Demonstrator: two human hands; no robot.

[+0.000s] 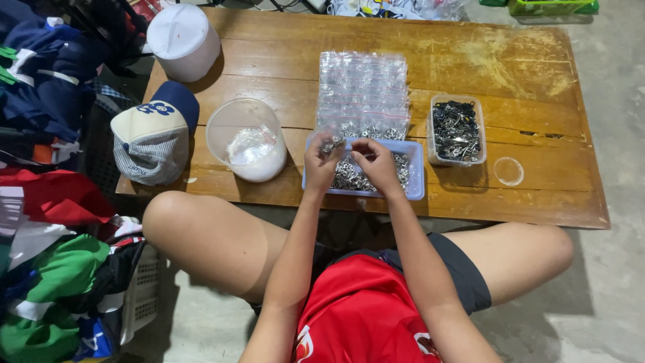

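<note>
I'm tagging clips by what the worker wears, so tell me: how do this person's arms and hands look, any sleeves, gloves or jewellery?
Both arms are bare from the hands up to where they leave the picture; no sleeve reaches them. The left hand and the right hand wear no gloves, and no watch, bracelet or ring shows at this size. The only clothing near the arms is a red shirt with white markings and dark grey shorts.

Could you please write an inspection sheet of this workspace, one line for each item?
Surface: low wooden table, worn and scratched.
Job's things: blue tray of small silver metal parts; stack of small clear bags behind it.
Clutter: clear box of dark metal parts, round clear tub, white container, cap, small clear lid.
Hands: left hand pinches silver parts; right hand over the tray, grip unclear.
Cables: nothing seen.
Surroundings: clothes pile, concrete floor.
</note>
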